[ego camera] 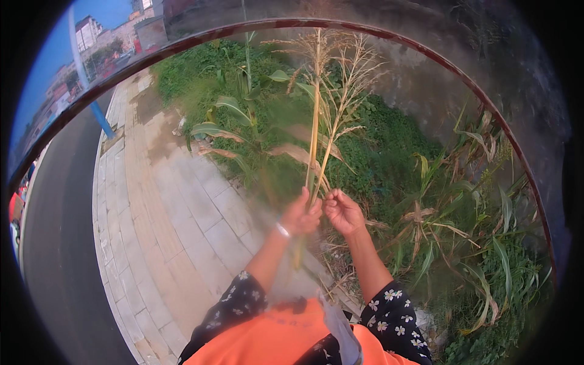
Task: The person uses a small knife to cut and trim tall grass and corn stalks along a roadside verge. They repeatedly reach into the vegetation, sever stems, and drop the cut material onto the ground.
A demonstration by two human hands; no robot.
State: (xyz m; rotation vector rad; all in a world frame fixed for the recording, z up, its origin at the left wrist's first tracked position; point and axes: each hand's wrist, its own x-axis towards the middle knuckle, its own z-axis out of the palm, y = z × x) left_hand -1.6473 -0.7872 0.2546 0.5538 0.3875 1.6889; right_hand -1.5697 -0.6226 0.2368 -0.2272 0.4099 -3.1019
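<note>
My left hand [301, 216] is wrapped around two cut corn stalks [315, 118], held upright in front of me. Dry, straw-coloured tassels [349, 68] branch out at their tops, and the lower ends stick out below my fist. A white band [283, 230] circles the left wrist. Close beside the stalks, my right hand [344, 213] has its fingertips pinched on the end of a dry brown corn leaf [299, 153] that hangs by the stalks. Behind them stands a rooted corn plant [251, 118] with green and browning leaves.
Left of me runs a paved sidewalk [182, 219], then an asphalt road [68, 228] and a blue-based pole [100, 118]. On my right grow low green plants [388, 137] and drooping, half-dry corn plants [419, 210]. A dark red curved rim [292, 23] arches across the view.
</note>
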